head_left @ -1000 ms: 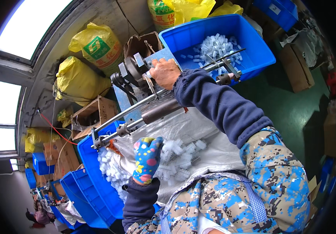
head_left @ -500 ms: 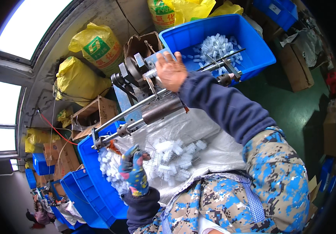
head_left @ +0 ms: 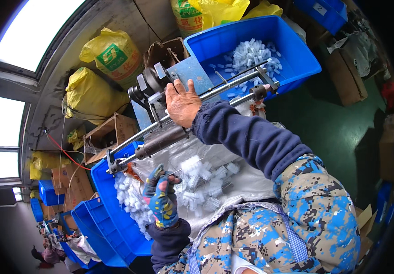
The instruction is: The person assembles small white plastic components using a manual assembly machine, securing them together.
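Observation:
My left hand [head_left: 162,198], in a colourful patterned glove, pinches the thin wire stem of a small white bristle brush [head_left: 192,165] above a pile of similar brushes [head_left: 201,187] on a white sheet. My bare right hand [head_left: 183,106] lies over the sliding part of a bench machine, fingers stretched out toward its dark round head [head_left: 156,78]. Another white brush [head_left: 155,97] sits by that head, just left of my right fingers. Below the hand, a dark cylinder [head_left: 162,142] rides on a steel rod. My right palm hides part of the mechanism.
A blue bin [head_left: 297,75] at the far right holds short whitish pieces [head_left: 252,57]. Another blue bin [head_left: 105,182] with white brushes stands left of my left hand. Yellow sacks [head_left: 114,57], an open cardboard box [head_left: 110,137] and windows line the far left.
My right hand has moved left and nearer along the machine, and the dark cylinder has slid left. A wire stem now shows at my left fingertips, which have shifted slightly right.

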Demonstrator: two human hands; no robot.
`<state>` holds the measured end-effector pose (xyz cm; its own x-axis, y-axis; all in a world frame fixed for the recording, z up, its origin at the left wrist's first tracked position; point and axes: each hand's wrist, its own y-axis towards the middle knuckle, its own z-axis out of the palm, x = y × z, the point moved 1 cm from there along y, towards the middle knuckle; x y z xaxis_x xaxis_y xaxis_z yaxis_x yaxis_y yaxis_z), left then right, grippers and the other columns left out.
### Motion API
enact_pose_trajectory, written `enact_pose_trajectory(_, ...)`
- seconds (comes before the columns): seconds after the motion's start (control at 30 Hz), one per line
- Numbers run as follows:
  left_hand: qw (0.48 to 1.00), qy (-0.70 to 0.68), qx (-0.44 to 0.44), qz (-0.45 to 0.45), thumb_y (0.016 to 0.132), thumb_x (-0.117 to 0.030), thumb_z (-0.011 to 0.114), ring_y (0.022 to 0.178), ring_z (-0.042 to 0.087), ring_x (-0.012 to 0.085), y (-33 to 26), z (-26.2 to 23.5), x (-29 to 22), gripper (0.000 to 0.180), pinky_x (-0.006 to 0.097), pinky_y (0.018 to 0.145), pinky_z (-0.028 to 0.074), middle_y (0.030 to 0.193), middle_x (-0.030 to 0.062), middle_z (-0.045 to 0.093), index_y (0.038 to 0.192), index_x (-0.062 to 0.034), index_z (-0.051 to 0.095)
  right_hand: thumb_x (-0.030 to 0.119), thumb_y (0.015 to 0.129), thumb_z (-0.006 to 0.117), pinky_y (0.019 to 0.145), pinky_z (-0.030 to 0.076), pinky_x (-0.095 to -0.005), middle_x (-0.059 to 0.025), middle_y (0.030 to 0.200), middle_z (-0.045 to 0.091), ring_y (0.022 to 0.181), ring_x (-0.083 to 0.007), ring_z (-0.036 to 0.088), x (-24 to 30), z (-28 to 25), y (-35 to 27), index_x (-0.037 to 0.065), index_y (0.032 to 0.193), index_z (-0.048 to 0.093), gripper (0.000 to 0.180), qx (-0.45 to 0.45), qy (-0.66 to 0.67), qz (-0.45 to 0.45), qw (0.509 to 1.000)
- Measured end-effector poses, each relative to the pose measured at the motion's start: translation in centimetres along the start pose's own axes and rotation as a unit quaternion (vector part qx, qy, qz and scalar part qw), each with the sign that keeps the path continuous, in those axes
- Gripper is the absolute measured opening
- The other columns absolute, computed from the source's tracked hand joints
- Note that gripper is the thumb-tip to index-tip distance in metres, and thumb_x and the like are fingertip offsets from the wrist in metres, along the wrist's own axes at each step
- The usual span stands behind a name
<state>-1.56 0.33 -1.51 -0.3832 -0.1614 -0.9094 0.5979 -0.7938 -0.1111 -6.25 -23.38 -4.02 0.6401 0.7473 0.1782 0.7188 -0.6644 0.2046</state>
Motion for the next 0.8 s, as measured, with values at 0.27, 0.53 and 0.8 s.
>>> enact_pose_trajectory(0.27, 0.988, -0.141, 0.016, -0.066, 0.081, -0.008, 0.057, 0.077, 0.061, 0.0258, 0.8, -1.0, 0.8, 0.035, 0.04, 0.072, 0.052, 0.086, 0.0131, 0.063, 0.115, 0.0019, 0.053, 0.023, 0.08, 0.057, 0.094, 0.024, -0.0564, -0.0168, 0.129, 0.041, 0.122, -0.032, 0.032, -6.8, -3.0, -1.0, -0.001, 0.114, 0.052, 0.042, -0.008, -0.066, -0.018, 0.998)
enact_pose_trajectory(0.53, 0.945, -0.28, 0.02, -0.169, 0.085, -0.007, 0.057, 0.087, 0.055, 0.0225, 0.7, -0.6, 2.3, 0.024, 0.037, 0.079, 0.045, 0.097, 0.0096, 0.059, 0.108, -0.0045, 0.052, 0.012, 0.077, 0.056, 0.089, 0.029, -0.0528, -0.0143, 0.11, 0.053, 0.113, -0.0278, 0.041, -9.9, -3.2, 2.3, 0.011, 0.097, 0.065, 0.022, 0.032, 0.029, 0.0, 0.999)
enact_pose_trajectory(0.8, 0.918, -0.364, 0.024, -0.153, 0.088, -0.005, 0.053, 0.088, 0.057, 0.0184, 0.6, 0.2, 3.1, 0.023, 0.033, 0.08, 0.046, 0.102, 0.0075, 0.058, 0.111, -0.0079, 0.053, 0.028, 0.08, 0.066, 0.072, 0.048, -0.0287, -0.0108, 0.082, 0.063, 0.078, -0.0173, 0.06, -11.5, -6.9, -2.0, -0.002, 0.095, 0.063, 0.034, -0.061, 0.545, 0.025, 0.836)
